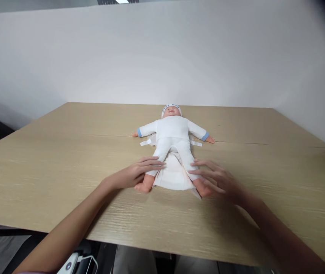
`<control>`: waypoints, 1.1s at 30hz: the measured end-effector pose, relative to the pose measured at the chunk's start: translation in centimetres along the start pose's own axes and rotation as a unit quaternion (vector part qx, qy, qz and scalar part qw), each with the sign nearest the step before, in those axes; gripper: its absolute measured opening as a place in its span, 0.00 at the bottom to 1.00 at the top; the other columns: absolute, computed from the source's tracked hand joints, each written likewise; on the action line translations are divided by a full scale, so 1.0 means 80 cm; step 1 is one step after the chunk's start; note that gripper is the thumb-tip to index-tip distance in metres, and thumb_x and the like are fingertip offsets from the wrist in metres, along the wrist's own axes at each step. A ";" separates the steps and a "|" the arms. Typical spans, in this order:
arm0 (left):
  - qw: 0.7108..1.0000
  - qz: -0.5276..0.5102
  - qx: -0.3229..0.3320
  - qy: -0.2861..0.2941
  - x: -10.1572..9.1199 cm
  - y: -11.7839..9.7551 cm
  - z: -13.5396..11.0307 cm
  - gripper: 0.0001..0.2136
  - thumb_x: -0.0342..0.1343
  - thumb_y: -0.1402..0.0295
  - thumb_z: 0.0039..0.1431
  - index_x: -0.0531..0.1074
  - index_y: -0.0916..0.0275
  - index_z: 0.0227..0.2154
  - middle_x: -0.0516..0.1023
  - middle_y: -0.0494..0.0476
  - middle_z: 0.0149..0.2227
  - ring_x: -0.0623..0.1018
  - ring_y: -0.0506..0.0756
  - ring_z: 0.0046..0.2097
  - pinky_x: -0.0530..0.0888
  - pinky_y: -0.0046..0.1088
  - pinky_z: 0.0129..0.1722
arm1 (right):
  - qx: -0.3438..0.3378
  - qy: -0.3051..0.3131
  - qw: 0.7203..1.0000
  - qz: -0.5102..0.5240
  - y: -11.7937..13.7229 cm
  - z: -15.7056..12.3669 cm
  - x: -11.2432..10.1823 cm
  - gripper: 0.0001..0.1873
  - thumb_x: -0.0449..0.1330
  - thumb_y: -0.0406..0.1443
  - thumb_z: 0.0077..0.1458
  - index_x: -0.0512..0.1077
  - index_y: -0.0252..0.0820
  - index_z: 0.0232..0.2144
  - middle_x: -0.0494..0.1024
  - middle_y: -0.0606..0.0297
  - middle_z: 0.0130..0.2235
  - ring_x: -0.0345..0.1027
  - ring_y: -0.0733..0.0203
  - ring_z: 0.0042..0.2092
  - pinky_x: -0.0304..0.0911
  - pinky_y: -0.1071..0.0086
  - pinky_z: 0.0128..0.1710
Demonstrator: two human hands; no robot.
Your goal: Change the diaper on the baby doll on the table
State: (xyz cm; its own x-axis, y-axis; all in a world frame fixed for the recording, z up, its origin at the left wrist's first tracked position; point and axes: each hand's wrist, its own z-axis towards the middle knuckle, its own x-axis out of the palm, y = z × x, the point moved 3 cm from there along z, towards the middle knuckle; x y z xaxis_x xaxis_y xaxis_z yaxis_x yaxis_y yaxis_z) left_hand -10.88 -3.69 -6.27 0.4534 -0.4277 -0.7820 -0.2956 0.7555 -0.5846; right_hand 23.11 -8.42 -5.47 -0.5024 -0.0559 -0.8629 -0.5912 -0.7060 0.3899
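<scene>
A baby doll (172, 127) in a white outfit with blue cuffs and a white printed cap lies on its back, arms spread and legs apart. Beneath its hips a white diaper (175, 175) is spread out, its front part flat between the legs. The diaper's side tabs stick out at both sides of the waist. My left hand (136, 173) rests with extended fingers on the doll's leg at the left. Over the doll's other leg, my right hand (217, 177) lies with its fingers spread, slightly blurred. Neither hand is closed around anything.
The wooden table (65, 163) carries the doll near its middle, with a seam running across the top. A white partition (162, 53) stands behind the table. Below the front edge, a white device with a cable (72, 262) shows by my legs.
</scene>
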 end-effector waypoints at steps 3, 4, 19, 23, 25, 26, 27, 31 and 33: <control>0.999 -0.039 -0.001 -0.012 -0.006 -0.009 0.003 0.25 0.43 0.74 0.72 0.66 0.45 0.67 0.71 0.52 0.67 0.64 0.59 0.71 0.62 0.50 0.71 | 0.028 -0.007 0.996 -0.079 0.026 0.001 0.008 0.27 0.59 0.47 0.66 0.70 0.48 0.63 0.71 0.51 0.62 0.66 0.43 0.64 0.65 0.47 0.62; 0.999 -0.044 -0.004 -0.020 -0.007 -0.015 0.004 0.23 0.43 0.72 0.73 0.68 0.47 0.65 0.73 0.53 0.65 0.65 0.60 0.70 0.62 0.50 0.71 | 0.036 -0.013 0.994 -0.105 0.034 0.001 0.014 0.32 0.61 0.51 0.63 0.68 0.46 0.65 0.71 0.49 0.62 0.65 0.40 0.63 0.64 0.45 0.62; 0.963 0.230 -0.126 -0.058 0.019 -0.056 0.031 0.10 0.57 0.71 0.62 0.73 0.58 0.47 0.77 0.62 0.52 0.70 0.67 0.57 0.69 0.46 0.55 | 0.107 -0.048 0.963 -0.243 0.059 0.020 0.045 0.20 0.56 0.26 0.62 0.75 0.44 0.54 0.76 0.52 0.51 0.69 0.46 0.51 0.67 0.56 0.51; 0.976 0.137 -0.131 -0.111 -0.019 -0.049 0.049 0.08 0.51 0.65 0.70 0.74 0.58 0.44 0.79 0.58 0.44 0.75 0.62 0.49 0.70 0.41 0.52 | 0.103 -0.073 0.979 -0.160 0.036 0.041 0.023 0.11 0.52 0.27 0.63 0.73 0.42 0.41 0.76 0.56 0.44 0.68 0.50 0.46 0.65 0.60 0.47; 0.978 0.090 -0.123 -0.145 -0.037 -0.042 0.064 0.11 0.49 0.60 0.71 0.74 0.58 0.45 0.79 0.58 0.45 0.75 0.61 0.49 0.70 0.40 0.53 | 0.093 -0.097 0.983 -0.127 0.023 0.056 0.012 0.09 0.51 0.29 0.65 0.71 0.42 0.38 0.75 0.56 0.42 0.67 0.50 0.44 0.65 0.60 0.45; 0.977 0.074 -0.120 -0.161 -0.044 -0.037 0.074 0.13 0.49 0.59 0.71 0.74 0.59 0.45 0.78 0.58 0.46 0.75 0.61 0.50 0.70 0.40 0.54 | 0.088 -0.114 0.983 -0.109 0.016 0.064 0.007 0.09 0.50 0.31 0.66 0.71 0.42 0.38 0.74 0.56 0.42 0.67 0.50 0.44 0.64 0.60 0.46; 0.975 0.062 -0.121 -0.177 -0.051 -0.030 0.084 0.13 0.50 0.57 0.70 0.74 0.59 0.46 0.78 0.59 0.48 0.74 0.62 0.52 0.69 0.41 0.56 | 0.085 -0.134 0.983 -0.090 0.009 0.073 0.002 0.09 0.50 0.32 0.66 0.70 0.42 0.39 0.74 0.56 0.42 0.67 0.51 0.45 0.64 0.60 0.46; 0.954 -0.052 -0.190 -0.224 -0.071 0.010 0.131 0.13 0.55 0.58 0.65 0.75 0.60 0.45 0.77 0.61 0.51 0.71 0.64 0.57 0.66 0.44 0.61 | 0.121 -0.214 0.969 0.006 -0.031 0.115 -0.013 0.13 0.49 0.39 0.68 0.72 0.41 0.40 0.75 0.54 0.46 0.68 0.51 0.47 0.62 0.60 0.50; 0.938 -0.127 -0.227 -0.228 -0.078 0.034 0.154 0.13 0.55 0.56 0.65 0.75 0.61 0.42 0.78 0.60 0.49 0.73 0.64 0.54 0.67 0.44 0.59 | 0.180 -0.219 0.955 0.090 -0.061 0.139 -0.014 0.15 0.50 0.43 0.67 0.74 0.41 0.38 0.77 0.54 0.46 0.69 0.50 0.48 0.62 0.59 0.52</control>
State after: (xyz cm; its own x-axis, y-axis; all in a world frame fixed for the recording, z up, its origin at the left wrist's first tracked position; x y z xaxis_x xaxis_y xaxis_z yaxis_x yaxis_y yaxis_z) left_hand -4.15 7.14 -0.32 0.8400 -0.2295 -0.4917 -0.4099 0.3253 -0.8521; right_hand 19.54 2.97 -2.78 -0.7853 0.2037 -0.5846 -0.6095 -0.4204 0.6721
